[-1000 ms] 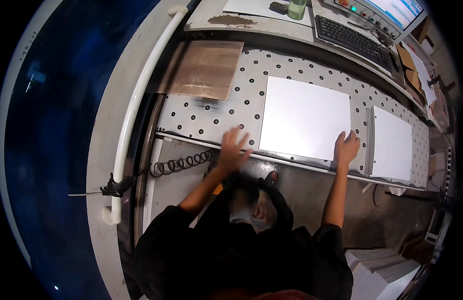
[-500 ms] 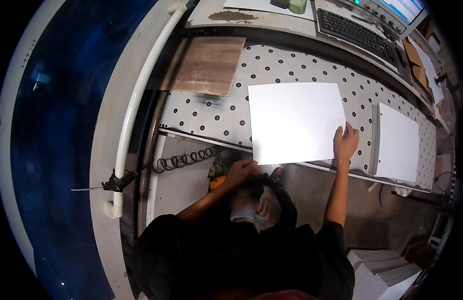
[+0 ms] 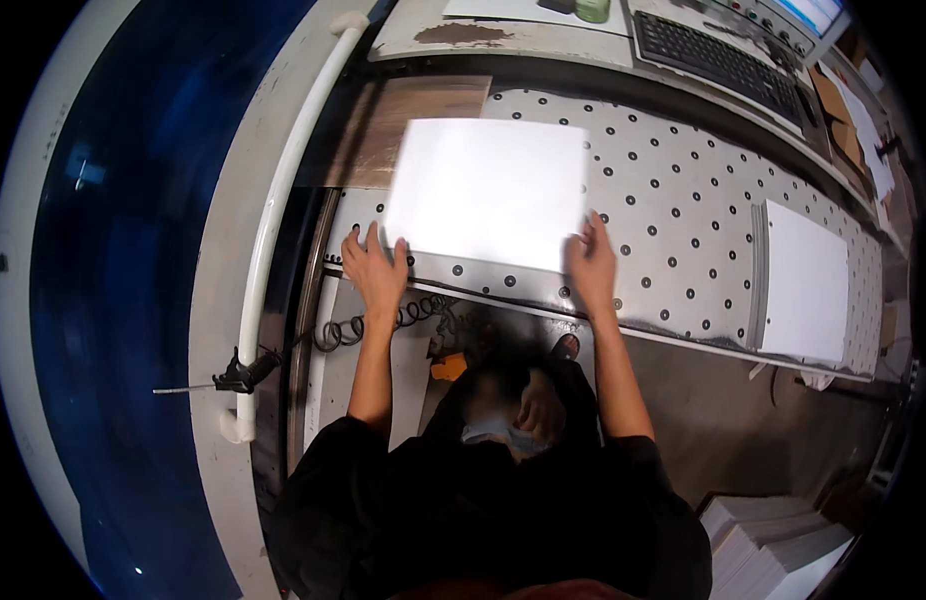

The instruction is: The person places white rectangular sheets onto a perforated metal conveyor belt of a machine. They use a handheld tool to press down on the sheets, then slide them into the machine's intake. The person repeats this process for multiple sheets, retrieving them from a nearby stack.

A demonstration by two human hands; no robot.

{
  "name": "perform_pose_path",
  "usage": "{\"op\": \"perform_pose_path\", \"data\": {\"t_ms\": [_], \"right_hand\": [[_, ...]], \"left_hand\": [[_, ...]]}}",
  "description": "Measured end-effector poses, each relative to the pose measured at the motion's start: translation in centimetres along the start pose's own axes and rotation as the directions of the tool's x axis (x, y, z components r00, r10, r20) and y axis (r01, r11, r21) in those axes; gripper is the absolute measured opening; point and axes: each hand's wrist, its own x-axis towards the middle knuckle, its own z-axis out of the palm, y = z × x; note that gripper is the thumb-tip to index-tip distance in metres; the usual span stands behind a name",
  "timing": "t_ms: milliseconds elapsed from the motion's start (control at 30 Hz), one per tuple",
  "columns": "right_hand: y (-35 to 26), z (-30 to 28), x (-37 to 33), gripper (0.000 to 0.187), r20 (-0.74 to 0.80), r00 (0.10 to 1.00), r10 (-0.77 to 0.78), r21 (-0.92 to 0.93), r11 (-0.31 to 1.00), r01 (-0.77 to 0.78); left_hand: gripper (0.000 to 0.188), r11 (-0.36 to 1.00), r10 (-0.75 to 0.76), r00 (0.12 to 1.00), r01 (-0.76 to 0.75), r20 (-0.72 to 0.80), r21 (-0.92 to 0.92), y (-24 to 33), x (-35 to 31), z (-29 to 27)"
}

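A blank white sheet (image 3: 488,190) lies or hovers over the dotted table, its far left part covering some of a brown board (image 3: 438,96). My left hand (image 3: 376,270) is at the sheet's near left corner, fingers spread apart and the thumb close to the edge. At the near right corner, my right hand (image 3: 593,260) grips the sheet's side, somewhat smeared by motion. Whether the sheet touches the surface below I cannot tell.
The pale table (image 3: 673,230) is studded with black dots. A stack of white sheets (image 3: 806,285) rests at its right end. Beyond it are a keyboard (image 3: 718,70) and a screen (image 3: 816,12). A white rail (image 3: 273,235) and coiled hose (image 3: 338,333) are left; stacked panels (image 3: 763,545) stand lower right.
The white sheet has moved left and away from me, onto part of the brown board. My left hand has risen from below the sheet to its left corner; my right hand has moved left with it.
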Motion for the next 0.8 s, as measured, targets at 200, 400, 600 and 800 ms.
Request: {"op": "perform_pose_path", "data": {"t_ms": [200, 400, 600, 800], "right_hand": [[0.3, 2.1, 0.3, 0.038, 0.086, 0.922, -0.377, -0.187, 0.903, 0.387], [0.4, 2.0, 0.9, 0.025, 0.074, 0.940, -0.334, -0.182, 0.922, 0.342], [0.1, 2.5, 1.0, 0.021, 0.048, 0.949, -0.313, -0.209, 0.926, 0.316], [-0.6, 2.7, 1.1, 0.019, 0.038, 0.958, -0.285, -0.225, 0.931, 0.286]], "left_hand": [[0.070, 0.973, 0.099, 0.976, -0.054, 0.194, -0.224, 2.7, 4.7, 8.4], [0.064, 0.994, 0.058, 0.986, -0.043, 0.158, -0.100, -0.1, 10.0, 12.7], [0.065, 0.999, 0.039, 0.987, -0.034, 0.155, -0.034, -3.1, 15.3, 15.3], [0.063, 0.999, 0.027, 0.988, -0.032, 0.152, 0.028, -6.3, 19.6, 16.8]]}}
